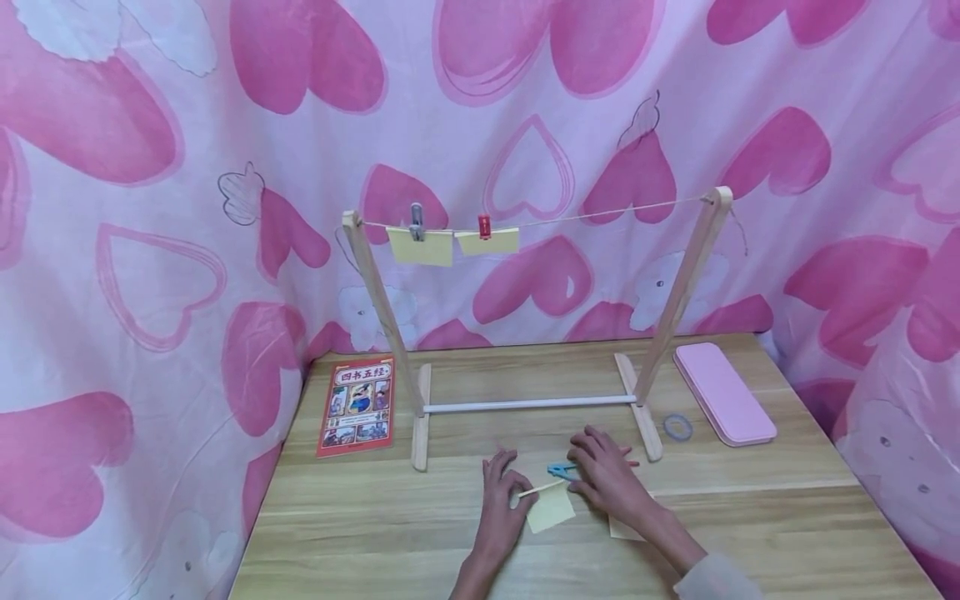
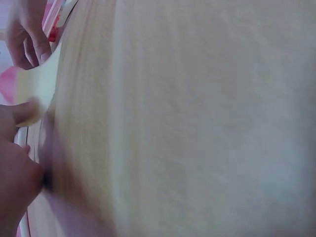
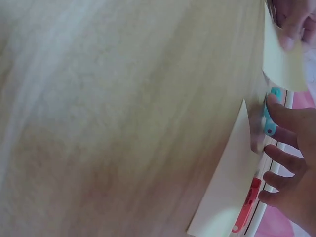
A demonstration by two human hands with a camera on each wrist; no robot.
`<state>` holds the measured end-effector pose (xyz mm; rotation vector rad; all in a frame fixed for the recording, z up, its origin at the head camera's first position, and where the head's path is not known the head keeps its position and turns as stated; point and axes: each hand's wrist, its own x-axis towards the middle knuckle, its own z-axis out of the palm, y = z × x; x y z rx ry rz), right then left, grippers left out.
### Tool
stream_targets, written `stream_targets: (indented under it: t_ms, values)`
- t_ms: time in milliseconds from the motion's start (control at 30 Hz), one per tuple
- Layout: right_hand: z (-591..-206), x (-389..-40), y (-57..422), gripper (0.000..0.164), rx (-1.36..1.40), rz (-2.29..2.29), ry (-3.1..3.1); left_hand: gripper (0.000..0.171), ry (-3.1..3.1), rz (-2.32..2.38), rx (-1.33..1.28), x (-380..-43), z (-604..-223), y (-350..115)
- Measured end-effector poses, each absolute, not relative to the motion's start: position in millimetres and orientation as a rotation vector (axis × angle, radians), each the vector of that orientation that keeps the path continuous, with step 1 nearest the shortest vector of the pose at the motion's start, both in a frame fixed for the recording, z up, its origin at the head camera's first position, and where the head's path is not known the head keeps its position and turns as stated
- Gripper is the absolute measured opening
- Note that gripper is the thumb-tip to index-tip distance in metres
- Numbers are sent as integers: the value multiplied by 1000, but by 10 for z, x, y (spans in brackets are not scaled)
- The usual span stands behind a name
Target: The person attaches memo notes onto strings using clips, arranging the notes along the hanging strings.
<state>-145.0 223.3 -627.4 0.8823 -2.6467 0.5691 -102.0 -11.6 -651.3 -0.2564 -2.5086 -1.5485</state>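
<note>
The bare left hand (image 1: 501, 508) pinches between thumb and fingers. The bare right hand (image 1: 611, 477) is palm down, fingers bent.

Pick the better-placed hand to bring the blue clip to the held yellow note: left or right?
Right, I'd say: the right hand is at the blue clip, while the left hand pinches the yellow note.

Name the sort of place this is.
Probably a curtained-off desk corner, perhaps in a home: pink-and-white heart-patterned fabric hangs behind and beside a light brown wood-grain table, where a red rectangular illustrated book lies.
</note>
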Motion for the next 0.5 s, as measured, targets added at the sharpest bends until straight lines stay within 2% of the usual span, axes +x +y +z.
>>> stream_targets:
  t_ms: [133,300,500]
  values:
    - [-6275,-1414,2224,44,839,566,-2678,10,-2372,-1764,-152,-993,-6489,-151]
    - [-6257,-1370,2228,42,759,584,-2732,3,-2140,-1761,-236,-978,-6566,-159]
    - [-6241,-1323,2206,45,694,614,-2771,18,-2077,-1816,-172,-954,-6544,-174]
